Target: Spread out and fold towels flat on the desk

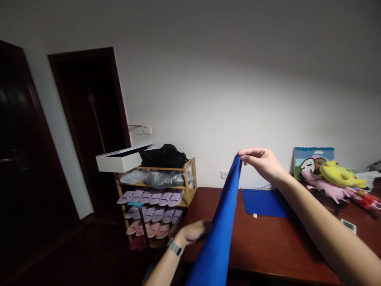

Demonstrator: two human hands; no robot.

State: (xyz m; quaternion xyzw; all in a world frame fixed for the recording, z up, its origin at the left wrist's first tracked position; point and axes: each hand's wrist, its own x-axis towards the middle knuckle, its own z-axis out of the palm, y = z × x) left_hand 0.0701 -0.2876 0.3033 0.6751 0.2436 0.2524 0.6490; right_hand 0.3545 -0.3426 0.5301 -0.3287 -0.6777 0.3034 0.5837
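Blue cloth: long axis steep, narrow end up, rightward.

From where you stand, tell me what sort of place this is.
Probably a room in a home: a wooden rack holds rows of slippers, and plush toys are piled on the reddish-brown table.

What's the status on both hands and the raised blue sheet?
Right grip pinching raised blue sheet at top. Left grip by its edge, hold unclear. Second blue sheet flat on table.
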